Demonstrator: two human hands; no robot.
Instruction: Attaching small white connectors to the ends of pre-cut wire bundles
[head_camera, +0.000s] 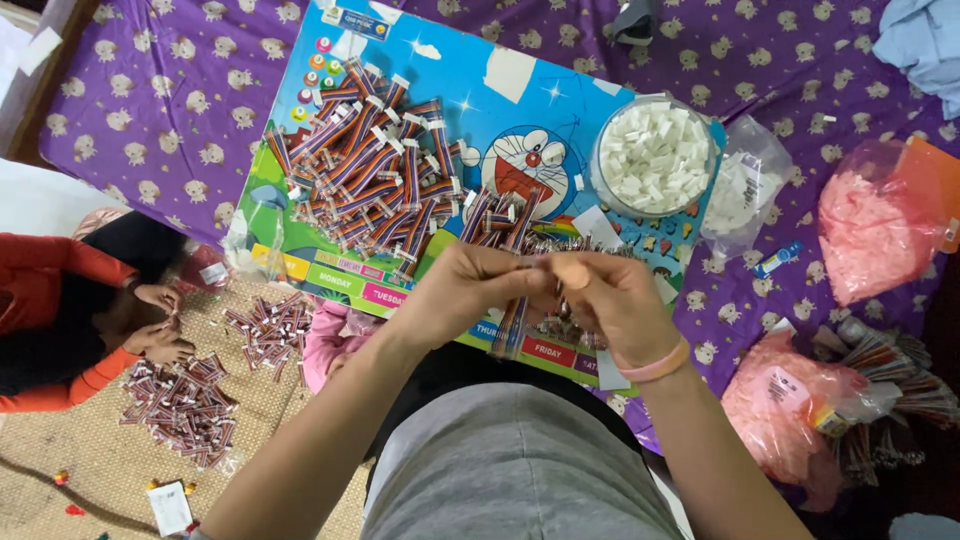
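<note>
Rainbow-striped ribbon cable (512, 322) is hanging from between my two hands, just above the near edge of the blue cartoon board (520, 110); my left hand (462, 290) is pinching its upper end, fingers closed tight around it; my right hand (610, 300), with a pink band at the wrist, is closing thumb and forefinger on something small at the same spot, though I cannot tell from here whether it is one of the white pieces. I am judging that the two hands are joining an end piece to the cable; to do that well I am keeping the striped end flat and square between the left fingers, pressing straight rather than at an angle, and holding the work close over the board so that nothing dropped gets lost in the purple bedsheet (160, 110). Finished-looking cables are lying in a heap (365, 160) on the far left of the board; a clear bowl of white pieces (655, 155) is sitting at its far right, within easy reach of my right hand. Beside me on the woven mat (90, 470) another person's hands (160, 325) are working over a smaller pile (180, 405), well apart from mine.
</note>
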